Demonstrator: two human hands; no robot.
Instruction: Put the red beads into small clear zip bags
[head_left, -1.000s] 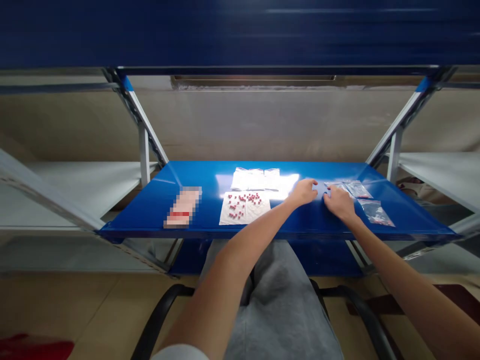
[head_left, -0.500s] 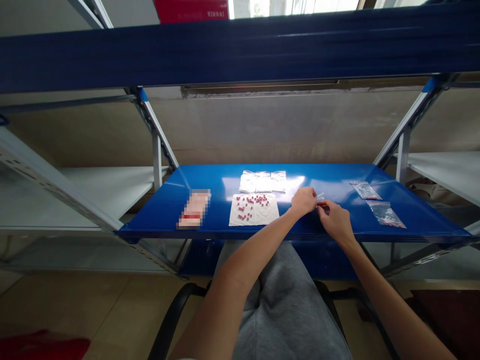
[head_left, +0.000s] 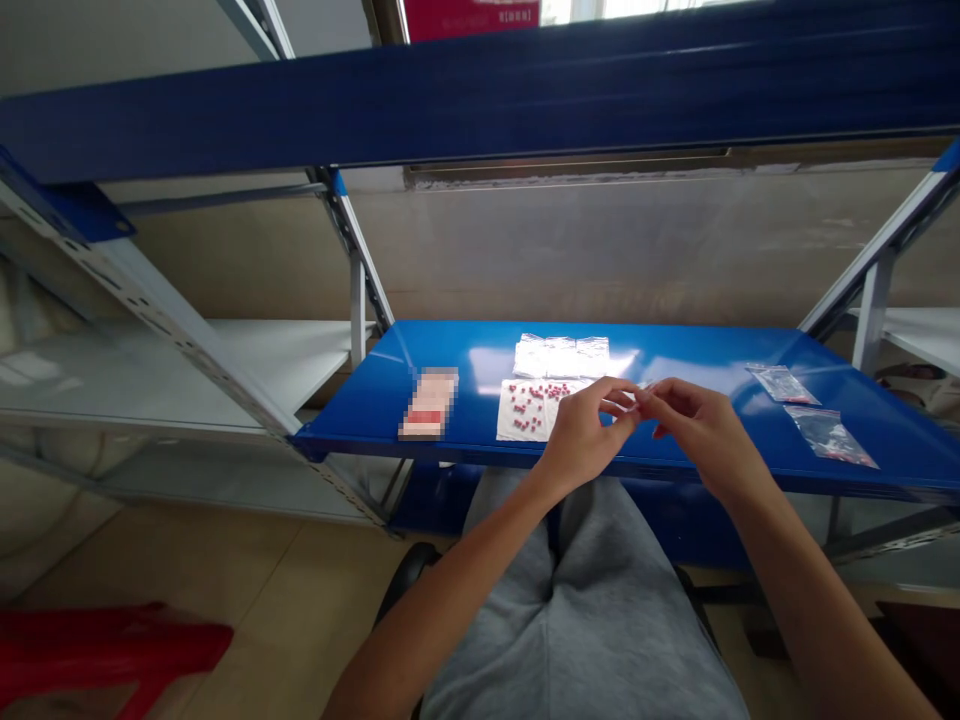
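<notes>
My left hand [head_left: 581, 440] and my right hand [head_left: 697, 430] are raised over the front of a blue steel shelf [head_left: 697, 365]. Their fingertips meet on a small clear plastic bag [head_left: 641, 388], which is thin and mostly hidden by my fingers. Behind my left hand lies a white sheet [head_left: 534, 412] scattered with several small red pieces. A stack of clear bags [head_left: 561, 355] lies behind the sheet. Right of my hands are two small zip bags [head_left: 781, 384] [head_left: 830, 437] with a little red inside. A pixelated package [head_left: 429, 403] lies at the shelf's left.
A dark blue shelf beam [head_left: 450, 110] runs overhead, with white-and-blue uprights [head_left: 352, 250] at the sides. White shelves [head_left: 277, 355] stand to the left. My grey-clad lap [head_left: 577, 610] is below the shelf's front edge, and a red object [head_left: 112, 640] lies on the floor.
My hands have risen from the shelf towards me, with their fingers now together on the small bag. The view has turned left, so the shelf sits further right in the picture.
</notes>
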